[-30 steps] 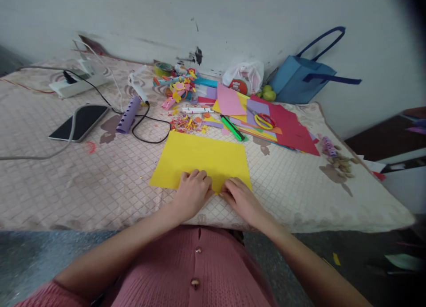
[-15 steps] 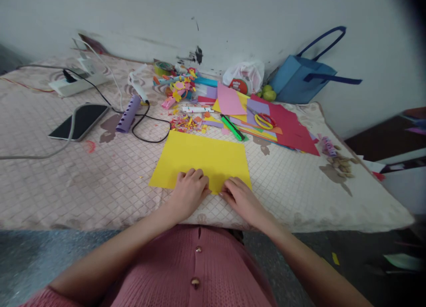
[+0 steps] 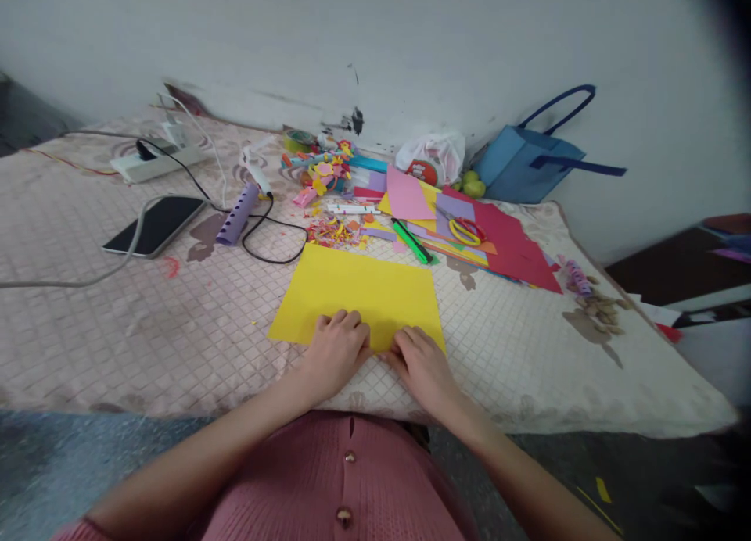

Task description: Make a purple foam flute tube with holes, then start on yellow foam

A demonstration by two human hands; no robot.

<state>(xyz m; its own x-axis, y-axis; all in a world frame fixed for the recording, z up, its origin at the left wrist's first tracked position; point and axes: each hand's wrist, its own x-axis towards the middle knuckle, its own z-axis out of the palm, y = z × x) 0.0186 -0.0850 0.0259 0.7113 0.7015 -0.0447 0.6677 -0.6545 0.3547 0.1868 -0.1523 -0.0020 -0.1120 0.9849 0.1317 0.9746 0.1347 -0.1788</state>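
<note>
A yellow sheet of paper (image 3: 357,287) lies flat on the cloth-covered table in front of me. My left hand (image 3: 339,349) is closed at the sheet's near edge, fingers curled and pinching it. Just to its right, my right hand (image 3: 419,361) pinches the same edge, also closed, with a small gap between the two hands. The fingertips and the bit of edge between them are partly hidden. Beyond the sheet's far edge lie a green utility knife (image 3: 411,241) and a heap of paper scraps (image 3: 334,232).
Coloured paper sheets (image 3: 510,244) with yellow-handled scissors (image 3: 465,230) lie at the back right, before a blue bag (image 3: 522,162). On the left are a rolled purple paper (image 3: 238,215), a glue gun (image 3: 256,173) with its cord, a dark phone-like device (image 3: 156,224) and a power strip (image 3: 158,162).
The whole view has shifted, so things sit slightly lower in it. Both hands keep their pinch on the yellow sheet's near edge, with hardly any movement.
</note>
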